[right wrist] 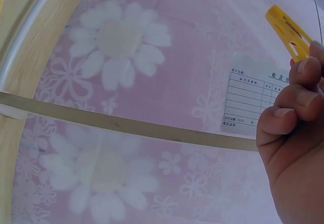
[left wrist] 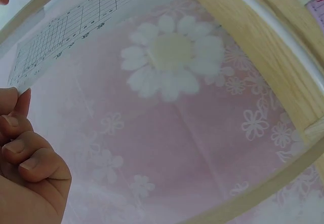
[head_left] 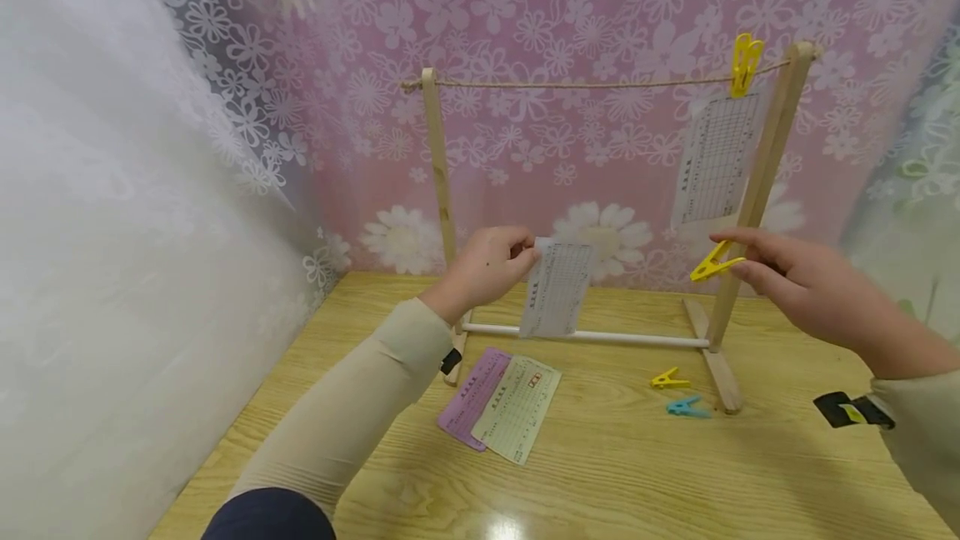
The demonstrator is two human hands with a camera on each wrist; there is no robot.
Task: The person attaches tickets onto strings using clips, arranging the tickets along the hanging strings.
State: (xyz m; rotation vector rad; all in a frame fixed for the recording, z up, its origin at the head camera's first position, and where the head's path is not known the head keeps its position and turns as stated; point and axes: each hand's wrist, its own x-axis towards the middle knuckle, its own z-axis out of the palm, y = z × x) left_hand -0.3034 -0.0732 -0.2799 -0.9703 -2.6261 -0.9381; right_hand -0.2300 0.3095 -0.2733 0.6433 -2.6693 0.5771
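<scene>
My left hand [head_left: 491, 269] pinches a white printed slip [head_left: 558, 290] by its upper left corner, and the slip hangs in front of the rack's white lower bar. In the left wrist view the thumb and forefinger grip that slip's corner, the other fingers curled. My right hand [head_left: 806, 282] holds a yellow clothespin [head_left: 712, 262] between thumb and forefinger, near the rack's right post. Above it, another white slip [head_left: 716, 161] hangs from the rope [head_left: 585, 86], held by yellow clothespins [head_left: 745, 65]. The right wrist view shows the held clothespin [right wrist: 288, 31] beside the hanging slip.
A wooden rack [head_left: 442, 182] with a rope across its top stands on the wood-grain table [head_left: 600, 482]. A purple slip [head_left: 468, 402] lies partly under a pale green slip [head_left: 517, 411]. One yellow clothespin [head_left: 670, 379] and one blue clothespin [head_left: 687, 407] lie by the right foot.
</scene>
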